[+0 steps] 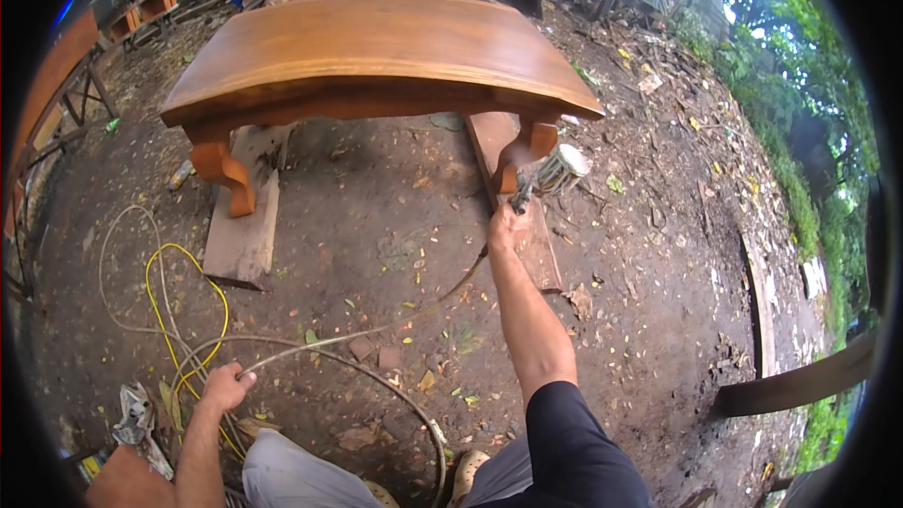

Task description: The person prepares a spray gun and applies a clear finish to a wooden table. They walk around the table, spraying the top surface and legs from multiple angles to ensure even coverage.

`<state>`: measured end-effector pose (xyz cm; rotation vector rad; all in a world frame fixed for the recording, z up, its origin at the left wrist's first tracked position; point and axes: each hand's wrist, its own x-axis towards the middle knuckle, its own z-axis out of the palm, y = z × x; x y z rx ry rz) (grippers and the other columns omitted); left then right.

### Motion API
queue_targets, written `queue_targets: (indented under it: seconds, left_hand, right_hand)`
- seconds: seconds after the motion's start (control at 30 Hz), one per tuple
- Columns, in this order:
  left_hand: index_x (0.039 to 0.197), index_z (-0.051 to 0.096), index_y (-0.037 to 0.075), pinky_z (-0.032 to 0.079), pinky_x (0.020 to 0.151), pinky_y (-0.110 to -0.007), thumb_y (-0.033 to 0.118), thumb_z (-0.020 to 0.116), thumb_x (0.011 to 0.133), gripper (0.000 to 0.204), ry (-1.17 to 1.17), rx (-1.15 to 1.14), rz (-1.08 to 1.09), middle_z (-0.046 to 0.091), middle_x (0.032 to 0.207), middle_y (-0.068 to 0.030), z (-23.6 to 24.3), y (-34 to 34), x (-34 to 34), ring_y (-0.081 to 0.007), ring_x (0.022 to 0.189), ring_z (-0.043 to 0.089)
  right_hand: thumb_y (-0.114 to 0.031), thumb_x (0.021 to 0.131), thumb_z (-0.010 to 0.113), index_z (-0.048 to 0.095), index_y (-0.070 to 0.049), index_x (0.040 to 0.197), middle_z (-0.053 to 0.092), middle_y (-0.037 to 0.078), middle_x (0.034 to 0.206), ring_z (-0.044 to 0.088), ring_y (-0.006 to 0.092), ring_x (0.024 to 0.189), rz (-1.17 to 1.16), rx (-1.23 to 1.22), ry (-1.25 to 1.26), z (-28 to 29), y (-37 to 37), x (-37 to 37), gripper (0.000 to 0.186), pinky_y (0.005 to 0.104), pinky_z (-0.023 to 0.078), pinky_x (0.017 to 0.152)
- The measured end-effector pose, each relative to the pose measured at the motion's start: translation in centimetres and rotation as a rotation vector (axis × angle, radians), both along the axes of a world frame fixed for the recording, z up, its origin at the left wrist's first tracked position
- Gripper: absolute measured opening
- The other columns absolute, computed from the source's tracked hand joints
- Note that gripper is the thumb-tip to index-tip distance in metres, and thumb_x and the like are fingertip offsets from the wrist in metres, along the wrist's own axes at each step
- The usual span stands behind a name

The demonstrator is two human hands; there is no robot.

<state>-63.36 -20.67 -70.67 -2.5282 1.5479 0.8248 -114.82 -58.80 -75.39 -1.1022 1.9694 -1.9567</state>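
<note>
My right hand (508, 224) is closed round the handle of a spray gun with a pale, stained metal cup (562, 169). The gun is beside the right front leg (529, 152) of a brown varnished wooden table (386, 42). From the gun's handle a thin grey-brown hose (376, 329) runs down to the left. Lower left, my left hand (226, 386) is closed on this hose. Its fingers are partly hidden by the back of the hand. A gap separates the cup from the tabletop's right corner.
The table's legs rest on a left plank (240, 235) and a right plank (538, 254) on leaf-strewn dirt. Loops of hose and a yellow cord (150, 282) lie at left. A curved dark board (800, 378) juts in at right. Another wooden piece (47, 94) stands far left.
</note>
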Motion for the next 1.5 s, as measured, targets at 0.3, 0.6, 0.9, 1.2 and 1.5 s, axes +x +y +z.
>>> queue_targets:
  seconds: [0.3,0.6,0.9,1.2,1.5]
  left_hand:
    - [0.11,0.072,0.003,0.053,0.091,-0.049,0.044,0.071,0.092,0.045,0.075,-0.047,0.012,0.072,0.106,-0.0246,0.5,-1.2,-1.5,-0.0425,0.104,0.068]
    - [0.105,0.072,0.002,0.054,0.086,-0.046,0.042,0.071,0.091,0.042,0.09,-0.021,0.018,0.074,0.097,-0.0213,-2.1,-0.7,-1.2,-0.0382,0.095,0.072]
    - [0.107,0.072,0.002,0.054,0.089,-0.047,0.042,0.072,0.091,0.043,0.07,-0.023,0.018,0.074,0.102,-0.0219,-2.6,-0.5,-1.4,-0.0392,0.101,0.07]
    - [0.117,0.072,0.005,0.052,0.098,-0.048,0.045,0.07,0.092,0.047,0.08,0.063,0.053,0.072,0.114,-0.0245,-2.2,0.8,0.0,-0.0416,0.112,0.067]
    - [0.111,0.072,0.003,0.054,0.089,-0.048,0.041,0.071,0.092,0.042,0.21,0.011,0.08,0.073,0.104,-0.0224,-2.0,0.2,-1.6,-0.0408,0.102,0.069]
  right_hand:
    - [-0.012,0.083,0.059,0.067,-0.002,0.118,0.072,0.017,0.097,0.069,0.0317,0.089,0.187,-0.25,-0.003,5.7,3.6,0.6,0.037,0.0416,0.052,0.083]
    - [-0.003,0.082,0.056,0.063,0.001,0.109,0.069,0.018,0.088,0.067,0.0382,0.085,0.204,-0.195,0.124,3.8,2.1,2.9,0.028,0.0465,0.051,0.08]
    - [-0.013,0.088,0.06,0.06,0.002,0.107,0.067,0.028,0.088,0.063,0.0502,0.083,0.059,0.012,0.105,1.1,0.9,4.2,0.024,0.0539,0.048,0.078]
    - [-0.012,0.084,0.06,0.061,0.003,0.108,0.067,0.03,0.087,0.065,0.05,0.085,0.064,0.027,0.07,-1.7,-0.3,3.9,0.029,0.0528,0.049,0.079]
    - [-0.006,0.081,0.057,0.062,0.004,0.108,0.069,0.022,0.087,0.066,0.0415,0.081,0.076,-0.166,0.25,1.6,-0.3,4.4,0.029,0.049,0.05,0.078]
